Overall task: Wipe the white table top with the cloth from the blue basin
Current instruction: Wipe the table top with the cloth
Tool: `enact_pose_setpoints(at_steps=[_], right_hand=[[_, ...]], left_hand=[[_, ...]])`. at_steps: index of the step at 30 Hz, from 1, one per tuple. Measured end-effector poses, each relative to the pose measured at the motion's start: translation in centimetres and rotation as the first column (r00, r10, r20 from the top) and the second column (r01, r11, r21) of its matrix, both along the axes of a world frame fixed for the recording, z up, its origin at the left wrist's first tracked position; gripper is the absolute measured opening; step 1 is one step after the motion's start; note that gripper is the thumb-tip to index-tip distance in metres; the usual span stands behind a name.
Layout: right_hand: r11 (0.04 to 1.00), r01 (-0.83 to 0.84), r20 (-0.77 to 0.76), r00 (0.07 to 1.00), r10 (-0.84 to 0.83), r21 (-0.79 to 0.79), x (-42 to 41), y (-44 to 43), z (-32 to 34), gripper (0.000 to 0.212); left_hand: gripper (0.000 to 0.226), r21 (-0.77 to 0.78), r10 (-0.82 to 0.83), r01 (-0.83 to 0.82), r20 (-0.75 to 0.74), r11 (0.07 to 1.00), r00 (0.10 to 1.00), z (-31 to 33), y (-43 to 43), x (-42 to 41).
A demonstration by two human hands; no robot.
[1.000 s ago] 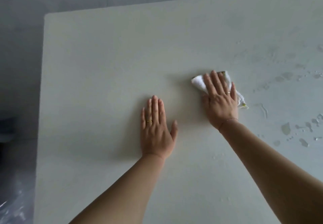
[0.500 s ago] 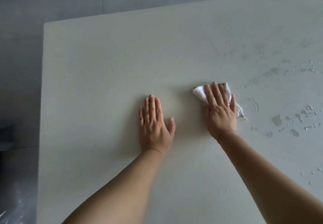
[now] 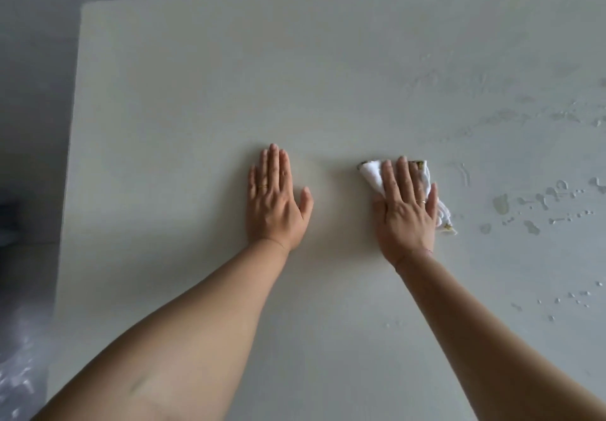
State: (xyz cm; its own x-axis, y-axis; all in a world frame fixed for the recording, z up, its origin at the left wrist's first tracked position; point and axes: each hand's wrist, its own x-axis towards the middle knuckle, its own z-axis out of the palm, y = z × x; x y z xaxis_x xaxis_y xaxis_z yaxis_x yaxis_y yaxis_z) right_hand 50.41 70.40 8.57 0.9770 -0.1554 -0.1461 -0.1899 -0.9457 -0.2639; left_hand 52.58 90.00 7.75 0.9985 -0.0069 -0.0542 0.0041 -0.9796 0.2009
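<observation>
A white table top (image 3: 196, 92) fills most of the view. My right hand (image 3: 406, 214) lies flat on a small white cloth (image 3: 372, 173) with a patterned edge and presses it onto the table near the middle. The cloth sticks out past my fingertips and at the right side of my palm. My left hand (image 3: 275, 204) rests flat on the bare table to the left of it, fingers together, holding nothing. The blue basin is not in view.
Water drops and wet smears (image 3: 537, 204) cover the right part of the table. The table's left edge (image 3: 70, 158) and far edge border a grey tiled floor (image 3: 32, 76). Something shiny and crumpled (image 3: 16, 371) lies on the floor at lower left.
My right hand has drawn the cloth towards me, away from the far edge. My left hand has stayed in place on the table.
</observation>
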Motion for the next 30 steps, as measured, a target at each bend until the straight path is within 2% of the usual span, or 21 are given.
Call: enact_pose_setpoints(at_steps=[2, 4, 8, 10, 11, 15, 17, 19, 21, 24, 26, 30], right_hand=[[0.993, 0.114, -0.007, 0.993, -0.114, 0.030, -0.3, 1.3, 0.1, 0.061], [0.995, 0.090, -0.004, 0.996, -0.090, 0.040, -1.7, 3.8, 0.3, 0.063], [0.961, -0.268, 0.008, 0.963, 0.268, 0.072, -6.1, 5.4, 0.3, 0.062], [0.931, -0.361, 0.026, 0.932, 0.360, 0.045, -6.4, 2.7, 0.1, 0.062], [0.944, -0.328, 0.026, 0.945, 0.327, 0.030, -6.3, 1.4, 0.0, 0.064], [0.998, 0.011, 0.007, 1.000, -0.011, 0.060, -6.6, 0.4, 0.3, 0.063], [0.993, 0.059, -0.003, 0.998, -0.059, 0.098, -7.6, 2.2, 0.4, 0.062], [0.995, -0.019, -0.016, 1.000, 0.021, 0.098, -9.4, 3.9, 0.4, 0.064], [0.981, -0.169, -0.006, 0.985, 0.170, 0.094, -11.3, 4.2, 0.5, 0.061], [0.936, -0.348, 0.033, 0.938, 0.346, 0.053, -11.7, 1.2, 0.5, 0.062], [0.966, -0.256, -0.002, 0.967, 0.256, 0.033, -11.4, -1.4, 0.6, 0.066], [0.995, 0.086, -0.057, 0.995, -0.083, 0.049, -11.3, -1.0, 1.1, 0.065]], left_hand=[[0.072, 0.008, -0.002, 0.002, -0.013, 1.000, 1.000, -0.3, 0.0, 0.0], [0.069, 0.002, -0.013, 0.013, -0.032, 1.000, 0.999, -0.2, -0.1, 0.1], [0.070, -0.017, 0.038, -0.038, -0.041, 0.999, 0.998, 0.5, 0.2, -1.3], [0.069, -0.042, 0.049, -0.049, -0.016, 0.998, 0.999, 1.2, -0.1, -4.3], [0.068, -0.056, 0.026, -0.026, -0.005, 0.998, 1.000, 1.3, -0.5, -6.3], [0.064, -0.016, -0.081, 0.081, -0.026, 0.997, 0.996, 0.9, -1.7, -12.1], [0.063, 0.006, -0.069, 0.069, -0.032, 0.998, 0.997, 0.7, -1.9, -12.5], [0.062, 0.024, -0.067, 0.068, -0.042, 0.997, 0.997, 0.8, -1.9, -12.2], [0.063, 0.025, -0.068, 0.070, -0.063, 0.997, 0.996, 0.9, -2.0, -12.1], [0.065, 0.005, -0.063, 0.064, -0.081, 0.998, 0.995, 1.2, -2.0, -12.3], [0.065, 0.001, -0.059, 0.059, -0.071, 0.998, 0.996, 1.2, -2.0, -12.4], [0.065, 0.003, -0.049, 0.050, -0.072, 0.999, 0.996, 1.0, -2.1, -12.3]])
